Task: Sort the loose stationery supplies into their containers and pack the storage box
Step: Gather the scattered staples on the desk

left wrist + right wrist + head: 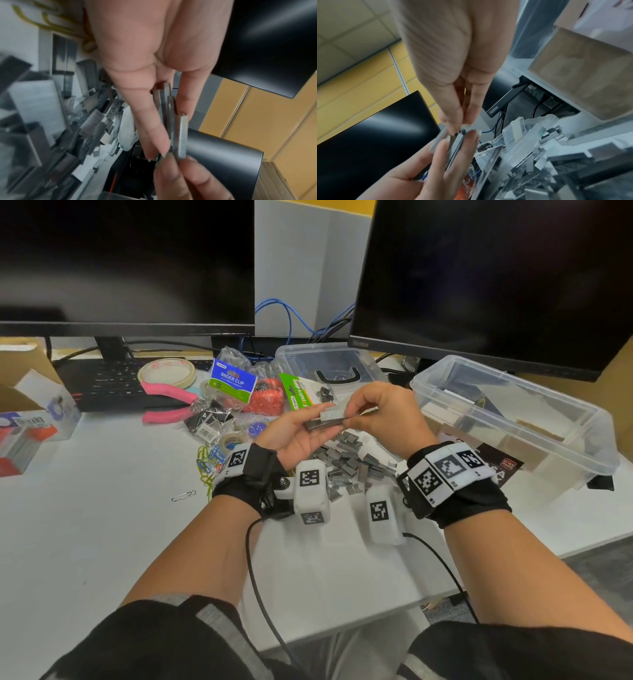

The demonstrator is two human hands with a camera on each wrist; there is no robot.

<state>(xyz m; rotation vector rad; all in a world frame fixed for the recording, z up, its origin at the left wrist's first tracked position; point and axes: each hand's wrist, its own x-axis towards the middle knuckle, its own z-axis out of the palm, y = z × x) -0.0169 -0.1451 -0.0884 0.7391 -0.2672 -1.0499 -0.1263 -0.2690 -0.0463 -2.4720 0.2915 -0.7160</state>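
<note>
Both hands are raised over the desk, working on a small stack of grey staple strips point(327, 419). My left hand point(317, 426) lies palm up and grips the stack between thumb and fingers. My right hand point(348, 416) pinches the stack's right end with its fingertips. In the left wrist view the staple strips point(172, 121) stand edge-on between my left fingers point(149, 128), and my right fingertips point(188, 175) hold their far end. The right wrist view shows the same strips point(455, 146) pinched from above. A loose pile of staple strips point(349, 465) lies on the table under both hands.
A clear storage box point(555, 419) stands at the right, a second clear container point(308, 354) behind the hands. A binder clip bag point(233, 381), tape roll point(166, 373), pink-handled tool point(168, 404) and coloured paper clips point(205, 460) clutter the middle left. Two monitors and a keyboard point(113, 385) are at the back.
</note>
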